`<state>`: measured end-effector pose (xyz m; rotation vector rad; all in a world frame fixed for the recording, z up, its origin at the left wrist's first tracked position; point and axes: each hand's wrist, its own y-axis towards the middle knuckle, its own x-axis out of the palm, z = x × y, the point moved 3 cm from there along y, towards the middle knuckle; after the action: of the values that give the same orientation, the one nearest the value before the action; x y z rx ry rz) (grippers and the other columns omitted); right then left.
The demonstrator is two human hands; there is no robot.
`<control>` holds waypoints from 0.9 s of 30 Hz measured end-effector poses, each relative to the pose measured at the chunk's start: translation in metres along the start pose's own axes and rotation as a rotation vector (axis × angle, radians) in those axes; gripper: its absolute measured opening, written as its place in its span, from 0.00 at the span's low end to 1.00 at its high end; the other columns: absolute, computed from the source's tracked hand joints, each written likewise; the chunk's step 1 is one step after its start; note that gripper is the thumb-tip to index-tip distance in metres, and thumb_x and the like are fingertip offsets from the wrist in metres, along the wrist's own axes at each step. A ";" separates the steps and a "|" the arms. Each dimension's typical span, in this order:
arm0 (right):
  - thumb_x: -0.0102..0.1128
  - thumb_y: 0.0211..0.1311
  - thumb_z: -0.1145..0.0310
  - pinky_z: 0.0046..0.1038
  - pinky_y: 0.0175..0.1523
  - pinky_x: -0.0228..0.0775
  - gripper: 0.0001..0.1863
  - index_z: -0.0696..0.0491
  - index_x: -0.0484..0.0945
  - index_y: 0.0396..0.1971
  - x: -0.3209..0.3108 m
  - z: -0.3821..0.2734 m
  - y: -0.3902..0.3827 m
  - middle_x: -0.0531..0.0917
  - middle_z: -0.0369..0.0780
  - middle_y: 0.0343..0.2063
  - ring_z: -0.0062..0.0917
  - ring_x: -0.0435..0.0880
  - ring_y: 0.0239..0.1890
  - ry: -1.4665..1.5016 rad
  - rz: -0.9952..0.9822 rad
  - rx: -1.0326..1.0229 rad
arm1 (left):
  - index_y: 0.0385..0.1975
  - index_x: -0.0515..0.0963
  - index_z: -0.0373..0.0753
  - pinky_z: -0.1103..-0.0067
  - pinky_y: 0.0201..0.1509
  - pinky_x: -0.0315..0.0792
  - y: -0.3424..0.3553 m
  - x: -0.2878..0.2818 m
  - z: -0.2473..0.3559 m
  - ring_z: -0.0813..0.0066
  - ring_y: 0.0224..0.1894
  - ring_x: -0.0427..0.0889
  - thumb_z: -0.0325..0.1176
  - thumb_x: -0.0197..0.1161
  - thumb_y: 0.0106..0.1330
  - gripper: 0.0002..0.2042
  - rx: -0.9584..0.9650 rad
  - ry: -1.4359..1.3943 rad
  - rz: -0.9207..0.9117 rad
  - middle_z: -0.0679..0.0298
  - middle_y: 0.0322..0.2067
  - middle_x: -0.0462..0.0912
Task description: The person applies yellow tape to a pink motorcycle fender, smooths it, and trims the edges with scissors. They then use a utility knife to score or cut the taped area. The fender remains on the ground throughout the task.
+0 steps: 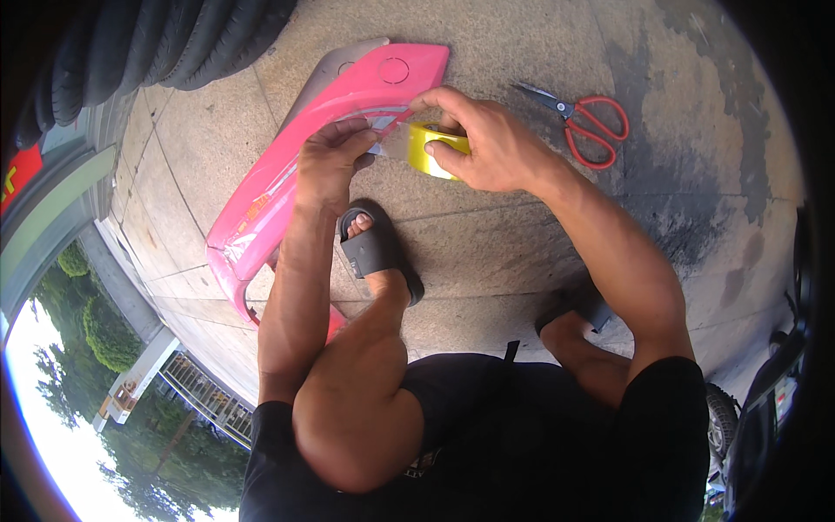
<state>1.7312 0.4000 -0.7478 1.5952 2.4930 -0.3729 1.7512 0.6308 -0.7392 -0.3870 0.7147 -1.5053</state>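
Note:
My right hand (487, 143) grips a roll of yellow packing tape (426, 155), thumb on its near side and fingers over the top. A short clear strip (396, 142) runs from the roll toward my left hand (335, 161). The left thumb and fingertips are pinched together on the strip's loose end. Below and beyond both hands lies a long pink curved panel (291, 161), like a vehicle body part, with a grey piece (335, 70) along its far edge. My left hand overlaps part of the panel in view.
Scissors with red handles (578, 122) lie on the paving to the right, blades pointing left. My sandalled foot (378, 248) stands close to the panel. Stacked black tyres (156, 43) are at the far left. A vehicle wheel (720, 422) shows at the lower right.

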 end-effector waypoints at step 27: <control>0.60 0.64 0.55 0.39 0.46 0.76 0.20 0.50 0.80 0.51 -0.002 0.023 0.047 0.86 0.46 0.40 0.40 0.86 0.40 -0.336 -0.350 0.306 | 0.34 0.83 0.34 0.74 0.41 0.77 0.005 -0.003 0.009 0.70 0.33 0.86 0.32 0.66 0.61 0.08 0.354 0.610 0.331 0.57 0.29 0.87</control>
<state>1.7744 0.4106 -0.7747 1.0533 2.5226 -1.0194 1.7612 0.6322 -0.7353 0.4626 0.9083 -1.3944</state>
